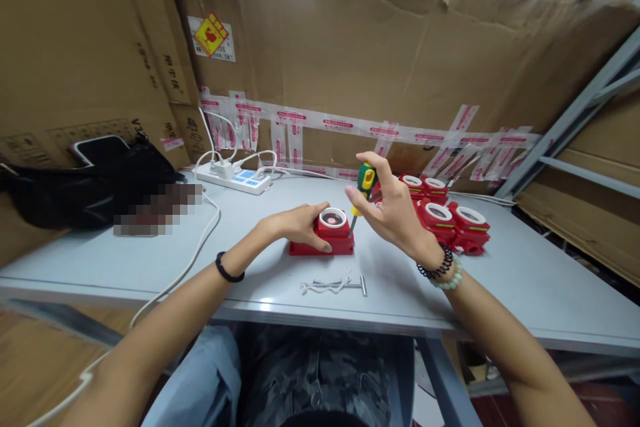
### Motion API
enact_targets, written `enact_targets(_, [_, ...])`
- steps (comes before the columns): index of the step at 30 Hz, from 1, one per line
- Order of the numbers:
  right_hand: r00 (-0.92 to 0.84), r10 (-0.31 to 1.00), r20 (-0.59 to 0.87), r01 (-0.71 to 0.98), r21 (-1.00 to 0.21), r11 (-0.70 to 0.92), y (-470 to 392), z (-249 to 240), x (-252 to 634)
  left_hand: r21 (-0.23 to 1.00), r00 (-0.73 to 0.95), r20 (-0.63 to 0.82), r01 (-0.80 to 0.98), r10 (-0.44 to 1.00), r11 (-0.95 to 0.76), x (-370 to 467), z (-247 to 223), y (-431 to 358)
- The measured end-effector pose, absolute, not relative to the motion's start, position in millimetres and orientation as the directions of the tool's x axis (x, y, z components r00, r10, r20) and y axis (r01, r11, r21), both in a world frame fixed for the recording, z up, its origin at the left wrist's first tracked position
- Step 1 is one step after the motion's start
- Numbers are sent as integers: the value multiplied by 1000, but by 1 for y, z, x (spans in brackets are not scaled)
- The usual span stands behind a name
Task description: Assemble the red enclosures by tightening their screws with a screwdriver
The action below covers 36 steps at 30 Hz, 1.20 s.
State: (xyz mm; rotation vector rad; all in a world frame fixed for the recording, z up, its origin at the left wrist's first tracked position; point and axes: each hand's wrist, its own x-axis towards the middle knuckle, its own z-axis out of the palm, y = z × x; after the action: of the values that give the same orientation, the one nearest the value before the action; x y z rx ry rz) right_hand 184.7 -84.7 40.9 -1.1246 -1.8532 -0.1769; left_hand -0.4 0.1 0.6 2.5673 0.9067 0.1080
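Along the near edge of the bench [525, 280], in front of the work, lie a T-shaped metal tool [363, 287] and some thin white strips [327, 288], tangled so that they are hard to tell apart. Just beyond them, near the middle, sits a red housing [339, 235] with a white ring on top, its base flat on the bench. The left hand [303, 225] is closed around its left side, thumb on the near face, covering much of that end. The right hand [395, 213] grips a green-and-yellow screwdriver [367, 181], held tilted with its shaft running down to the right corner of the housing; whether the tip is seated in a screw is too small to tell. To the right and farther back stands a cluster of red housings [457, 227] with similar white rings, partly hidden by the right hand. On the left, a white cable [207, 230] trails over the near edge, and a black bag [100, 190] carries a phone [100, 149] on top, beside a blurred patch. Farther back is a white power strip [240, 179] with plugs in it, and behind everything rises a taped cardboard wall [350, 47], with a metal rack [575, 113] at the right.
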Motion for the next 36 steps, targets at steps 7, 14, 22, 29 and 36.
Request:
enact_targets(7, [-170, 670, 723, 647, -431, 629, -87, 44, 187, 394, 788, -61, 583, 612, -711, 0, 0, 0])
enact_targets(14, [-231, 650, 724, 725, -317, 611, -92, 47, 184, 404, 789, -65, 580, 610, -707, 0, 1, -1])
enact_targets(22, [-99, 592, 800, 845, -246, 474, -88, 41, 187, 404, 785, -66, 586, 616, -703, 0, 2, -2])
enact_targets(29, [-198, 653, 731, 684, -374, 626, -87, 38, 187, 398, 786, -64, 586, 615, -706, 0, 2, -2])
enact_targets(36, [-168, 622, 765, 714, -340, 612, -90, 36, 185, 399, 786, -65, 585, 615, -706, 1, 2, -1])
